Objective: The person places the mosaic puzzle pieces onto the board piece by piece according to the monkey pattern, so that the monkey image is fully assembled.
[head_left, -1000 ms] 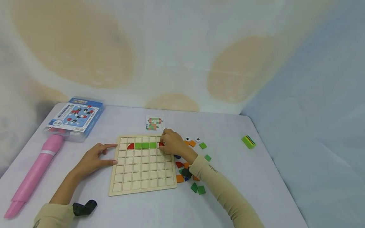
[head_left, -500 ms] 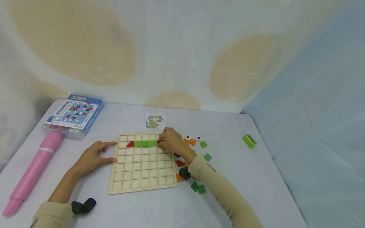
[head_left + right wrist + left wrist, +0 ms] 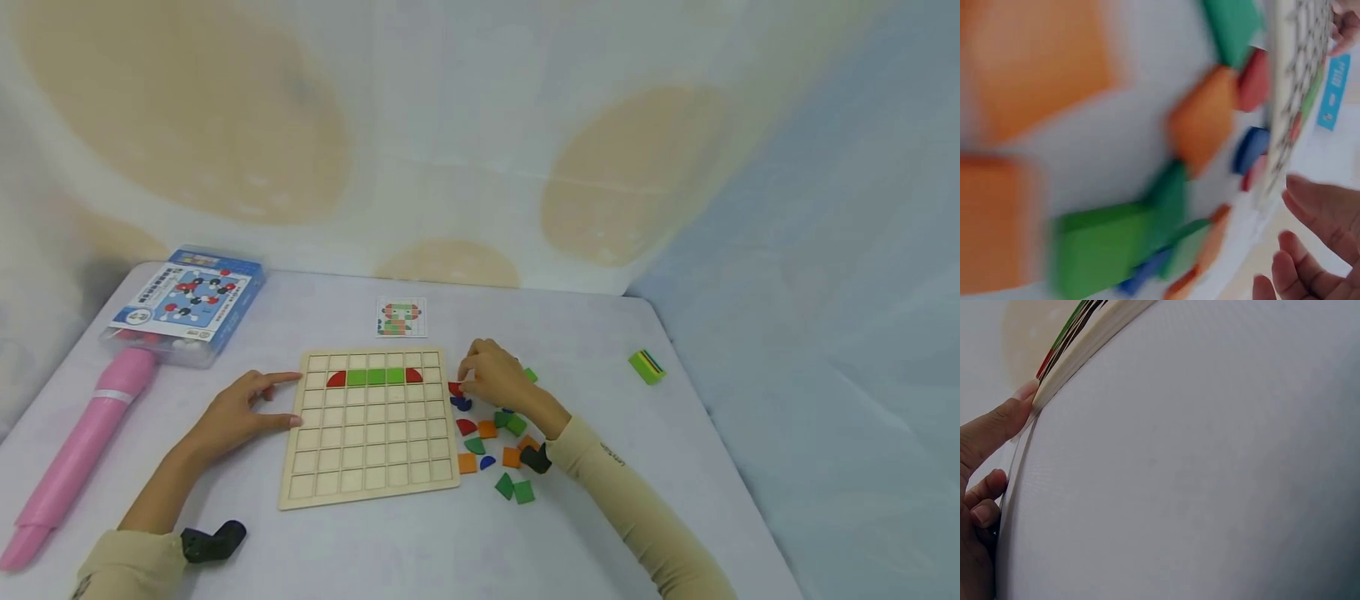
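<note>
A wooden grid board [image 3: 371,497] lies on the table. One of its upper rows holds three green squares [image 3: 376,377] between two red quarter-round pieces [image 3: 337,379]. My left hand [image 3: 238,410] touches the board's left edge with thumb and index finger spread apart; in the left wrist view the thumb [image 3: 997,425] presses against that edge. Off the board's right side, my right hand [image 3: 495,375] hovers over the loose pieces, its fingertips by a red piece [image 3: 454,389]. The right wrist view shows the right hand's fingers [image 3: 1316,212] apart with nothing between them.
Loose orange, green, blue and red pieces [image 3: 467,463] lie right of the board. A pattern card [image 3: 402,317] is behind it. At left are a boxed molecule set [image 3: 187,304] and a pink wand-like object [image 3: 78,458]. A small green striped block [image 3: 647,367] sits far right.
My right hand has left the red quarter-round piece in the board's row and moved right, to the loose pieces. My left hand stays at the board's left edge.
</note>
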{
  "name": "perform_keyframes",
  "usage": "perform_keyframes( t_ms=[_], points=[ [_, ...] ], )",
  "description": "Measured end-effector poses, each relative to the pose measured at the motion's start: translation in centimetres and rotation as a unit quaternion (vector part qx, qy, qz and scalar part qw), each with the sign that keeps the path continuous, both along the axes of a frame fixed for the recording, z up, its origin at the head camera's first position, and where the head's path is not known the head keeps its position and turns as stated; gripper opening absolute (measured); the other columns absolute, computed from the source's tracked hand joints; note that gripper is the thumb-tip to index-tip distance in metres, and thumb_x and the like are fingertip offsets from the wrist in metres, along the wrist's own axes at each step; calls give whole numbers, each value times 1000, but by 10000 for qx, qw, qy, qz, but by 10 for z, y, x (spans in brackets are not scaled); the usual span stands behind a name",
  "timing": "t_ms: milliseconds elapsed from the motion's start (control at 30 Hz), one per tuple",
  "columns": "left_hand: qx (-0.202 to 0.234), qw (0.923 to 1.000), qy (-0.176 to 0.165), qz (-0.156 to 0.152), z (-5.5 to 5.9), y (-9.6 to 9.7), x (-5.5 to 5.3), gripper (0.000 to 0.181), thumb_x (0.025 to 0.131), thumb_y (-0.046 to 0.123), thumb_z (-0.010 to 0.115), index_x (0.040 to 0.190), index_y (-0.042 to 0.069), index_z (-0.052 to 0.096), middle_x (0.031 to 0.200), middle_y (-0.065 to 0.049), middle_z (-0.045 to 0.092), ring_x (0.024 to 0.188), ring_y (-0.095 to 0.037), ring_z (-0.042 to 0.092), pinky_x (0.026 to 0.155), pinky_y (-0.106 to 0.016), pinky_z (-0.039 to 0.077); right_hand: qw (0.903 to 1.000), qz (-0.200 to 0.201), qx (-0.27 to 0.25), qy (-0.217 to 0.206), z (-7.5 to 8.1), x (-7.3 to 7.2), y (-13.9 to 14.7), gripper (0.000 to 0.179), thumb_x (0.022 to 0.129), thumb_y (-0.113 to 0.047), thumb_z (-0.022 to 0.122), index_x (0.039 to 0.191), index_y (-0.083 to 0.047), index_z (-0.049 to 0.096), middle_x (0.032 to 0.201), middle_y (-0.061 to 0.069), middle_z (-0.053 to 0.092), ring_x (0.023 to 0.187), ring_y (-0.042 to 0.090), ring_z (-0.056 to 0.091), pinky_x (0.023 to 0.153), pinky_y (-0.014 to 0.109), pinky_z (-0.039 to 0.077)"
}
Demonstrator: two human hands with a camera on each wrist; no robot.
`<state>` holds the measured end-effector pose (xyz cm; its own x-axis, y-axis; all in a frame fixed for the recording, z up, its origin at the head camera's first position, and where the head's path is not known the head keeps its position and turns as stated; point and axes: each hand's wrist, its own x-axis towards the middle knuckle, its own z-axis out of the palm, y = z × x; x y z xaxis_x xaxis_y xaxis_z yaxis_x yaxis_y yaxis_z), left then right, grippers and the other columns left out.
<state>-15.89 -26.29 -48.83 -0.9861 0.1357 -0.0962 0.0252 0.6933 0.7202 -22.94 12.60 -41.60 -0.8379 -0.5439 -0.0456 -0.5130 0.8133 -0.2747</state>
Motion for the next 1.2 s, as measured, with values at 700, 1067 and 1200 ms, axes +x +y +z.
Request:
perform_keyframes(
  t_ms=[700, 1067, 1200],
  points=[
    [36, 9999, 116, -9, -4, -2, 0, 76, 78, 48, 81, 142, 17, 54, 101, -9, 41, 95, -24, 38, 74, -38, 30, 9984, -140, 356, 413, -17, 32, 19, 24, 81, -34, 82, 78, -12, 74, 90, 0, 54, 87, 15, 45, 80, 32, 45],
    [66, 9999, 86, 9, -4, 0, 1, 77, 78, 47, 81, 143, 16, 53, 100, -9, 40, 95, -24, 39, 74, -39, 30, 9980, 393, 432, 227, -15, 29, 28, 20, 84, -27, 80, 100, -14, 78, 102, 2, 56, 94, 16, 44, 81, 29, 43],
    [23, 9998, 177, 5, -4, 1, 0, 77, 77, 47, 82, 142, 15, 55, 98, -8, 40, 93, -24, 39, 73, -38, 30, 9980, 423, 387, 255, -15, 25, 28, 21, 83, -27, 81, 96, -11, 77, 102, 2, 56, 94, 16, 45, 82, 31, 43]
  ],
)
